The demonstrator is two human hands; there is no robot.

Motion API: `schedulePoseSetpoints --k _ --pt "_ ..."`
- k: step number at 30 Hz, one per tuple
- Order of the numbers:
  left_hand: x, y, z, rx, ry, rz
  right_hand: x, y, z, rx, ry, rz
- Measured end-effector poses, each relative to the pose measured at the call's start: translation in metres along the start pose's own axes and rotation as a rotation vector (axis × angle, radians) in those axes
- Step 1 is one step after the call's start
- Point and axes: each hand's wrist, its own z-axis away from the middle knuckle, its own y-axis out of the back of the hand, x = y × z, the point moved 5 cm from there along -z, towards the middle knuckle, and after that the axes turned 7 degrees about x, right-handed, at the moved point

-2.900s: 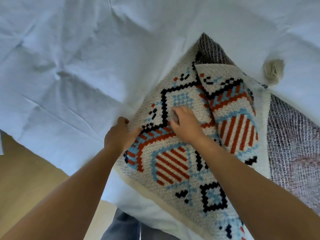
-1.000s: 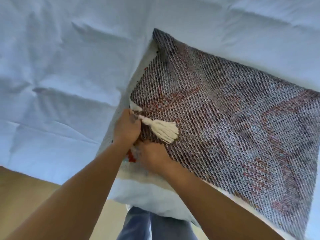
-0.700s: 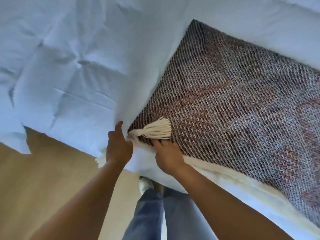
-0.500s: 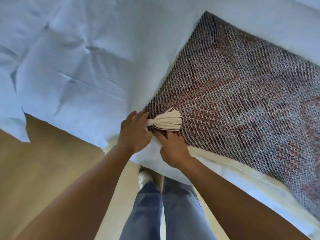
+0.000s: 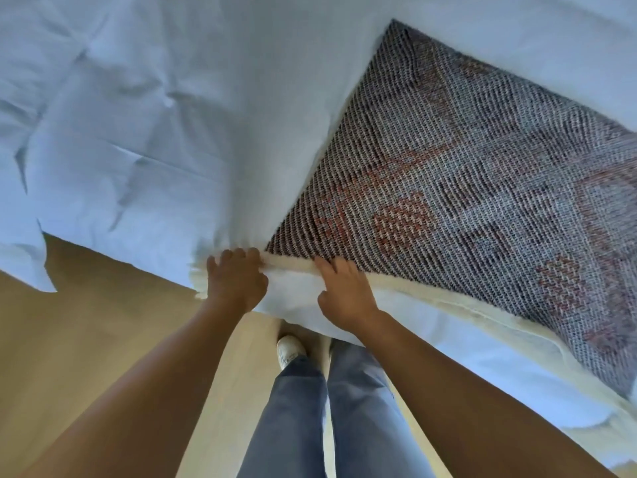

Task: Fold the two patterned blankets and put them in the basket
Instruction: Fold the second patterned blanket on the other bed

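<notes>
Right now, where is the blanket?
In the head view, the blanket lies on the white bed cover, right of centre, its near corner at the left hand, right hand beside it.

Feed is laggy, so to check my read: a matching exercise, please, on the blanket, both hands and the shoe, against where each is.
1 blanket
2 left hand
3 right hand
4 shoe

a on the floor
b at the blanket's corner
c spread on the bed
d on the cream edge

Pairs: 1-c, 2-b, 3-d, 4-a
</notes>
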Motion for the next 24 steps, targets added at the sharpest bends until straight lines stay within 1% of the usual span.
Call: schedulePoseSetpoints --k 2,3,5,6,8,10,12,13,15,18,19,20,22,23,24 --pt "0.019 0.01 0.0 0.112 -0.044 -0.064 0.023 0.012 0.007 0.117 -0.048 0.048" --pt "0.036 0.014 0.0 0.184 -0.125 -0.09 0.04 0.018 0.013 0.17 -0.101 0.074" --pt "0.075 0.02 0.006 0.321 -0.342 -0.128 0.076 0.027 0.028 0.231 -0.221 0.108" --pt "0.098 0.021 0.01 0.352 -0.457 -0.146 0.096 0.031 0.037 0.25 -0.285 0.114" --pt "0.145 0.012 0.018 0.294 -0.637 -0.163 0.136 0.038 0.055 0.26 -0.408 0.12" --pt "0.185 -0.001 0.022 0.198 -0.723 -0.146 0.169 0.039 0.071 0.201 -0.47 0.16" --pt "0.22 -0.011 0.025 0.173 -0.754 -0.155 0.196 0.038 0.082 0.154 -0.459 0.184" --pt "0.233 -0.016 0.026 0.177 -0.756 -0.183 0.206 0.038 0.085 0.159 -0.436 0.173" --pt "0.243 -0.023 0.023 0.151 -0.737 -0.274 0.21 0.038 0.085 0.186 -0.373 0.086" --pt "0.247 -0.035 0.022 0.041 -0.723 -0.488 0.198 0.03 0.09 0.187 -0.255 -0.095" --pt "0.248 -0.036 0.022 0.003 -0.689 -0.552 0.194 0.024 0.094 0.173 -0.226 -0.144" --pt "0.249 -0.035 0.022 -0.029 -0.637 -0.59 0.193 0.018 0.1 0.123 -0.226 -0.183" --pt "0.266 -0.031 0.023 -0.088 -0.54 -0.576 0.205 0.008 0.112 0.023 -0.267 -0.276" --pt "0.281 -0.026 0.024 -0.098 -0.515 -0.522 0.214 0.01 0.117 0.039 -0.281 -0.351" --pt "0.299 -0.022 0.025 -0.086 -0.513 -0.457 0.221 0.017 0.121 0.096 -0.295 -0.434"
